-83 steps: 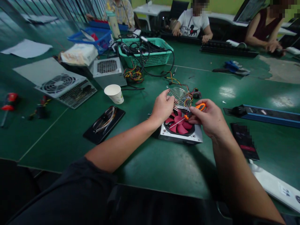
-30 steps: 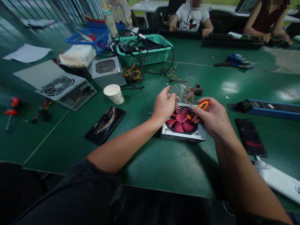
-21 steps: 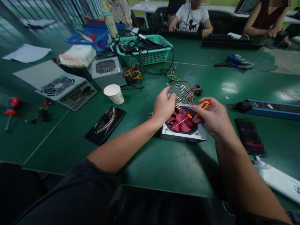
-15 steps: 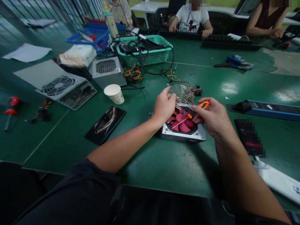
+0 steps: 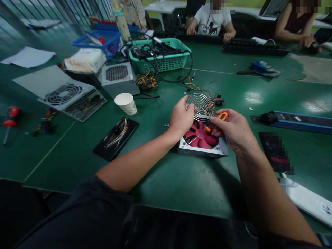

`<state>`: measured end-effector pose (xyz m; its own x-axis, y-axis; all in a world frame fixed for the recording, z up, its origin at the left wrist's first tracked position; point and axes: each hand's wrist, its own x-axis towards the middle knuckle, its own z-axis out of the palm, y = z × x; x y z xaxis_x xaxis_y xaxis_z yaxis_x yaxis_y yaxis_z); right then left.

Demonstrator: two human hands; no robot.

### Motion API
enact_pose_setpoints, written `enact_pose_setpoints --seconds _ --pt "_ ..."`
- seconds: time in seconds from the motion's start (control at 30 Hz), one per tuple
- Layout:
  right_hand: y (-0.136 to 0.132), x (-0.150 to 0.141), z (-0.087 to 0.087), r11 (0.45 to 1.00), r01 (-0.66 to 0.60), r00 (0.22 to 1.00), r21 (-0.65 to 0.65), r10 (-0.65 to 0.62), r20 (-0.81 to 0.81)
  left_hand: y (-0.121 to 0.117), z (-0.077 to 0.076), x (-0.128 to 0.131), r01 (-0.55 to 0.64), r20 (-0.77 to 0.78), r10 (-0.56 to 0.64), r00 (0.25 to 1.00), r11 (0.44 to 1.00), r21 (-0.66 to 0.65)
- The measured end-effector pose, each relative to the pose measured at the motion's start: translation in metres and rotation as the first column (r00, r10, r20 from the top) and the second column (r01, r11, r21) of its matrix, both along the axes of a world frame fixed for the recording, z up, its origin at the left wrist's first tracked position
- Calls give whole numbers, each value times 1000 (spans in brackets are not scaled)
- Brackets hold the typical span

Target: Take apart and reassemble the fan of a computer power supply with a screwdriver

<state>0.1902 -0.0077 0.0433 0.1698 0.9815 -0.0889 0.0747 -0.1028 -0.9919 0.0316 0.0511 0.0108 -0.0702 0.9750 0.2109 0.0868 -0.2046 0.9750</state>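
Pinching the grille [image 5: 203,105] by its left side, my left hand [image 5: 182,114] had its grip closed near the far side of the fan [image 5: 200,134]. My right hand [image 5: 230,128] clasped the screwdriver [image 5: 222,116], its shaft slanting over the red blades. The fan sat in the case [image 5: 202,151] on the worktop [image 5: 166,186], with the cup [image 5: 126,103] off to the left.

Centres on a glossy green tabletop [image 5: 158,188] with pale light reflections [image 5: 252,98], reaches back past a dark chair [image 5: 194,7] and white tables [image 5: 166,7] to a yellow-green wall [image 5: 242,3], and shows dark upright bars [image 5: 75,14] at upper left.
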Motion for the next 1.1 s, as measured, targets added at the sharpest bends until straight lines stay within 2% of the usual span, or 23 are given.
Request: enact_pose_setpoints --seconds 0.13,0.37,0.5,0.7,0.8,1.0,1.1 --pt "-2 1 -2 999 -11 1000 35 11 -7 0 1 0 10 0 -10 1000 999 -30" --pt "-8 6 -10 982 1 1000 189 -2 7 0 1 0 27 64 -23 998 998 -52" --pt "-16 6 -9 969 -65 996 239 47 80 2 1 -1 53 120 -43 992 995 -83" --pt "-30 1 -6 889 -183 975 419 110 194 2 10 -4 142 177 -117 977 980 -136" --pt "-31 -1 -10 867 -218 967 448 129 220 0 14 -5 160 227 -121 966 974 -163" --pt "-28 -3 -12 861 -178 978 476 103 179 1 18 -6 155 266 -91 960 960 -233" --pt "-27 -1 -10 871 -99 994 481 61 95 2 19 -8 177 303 -89 949 945 -276"
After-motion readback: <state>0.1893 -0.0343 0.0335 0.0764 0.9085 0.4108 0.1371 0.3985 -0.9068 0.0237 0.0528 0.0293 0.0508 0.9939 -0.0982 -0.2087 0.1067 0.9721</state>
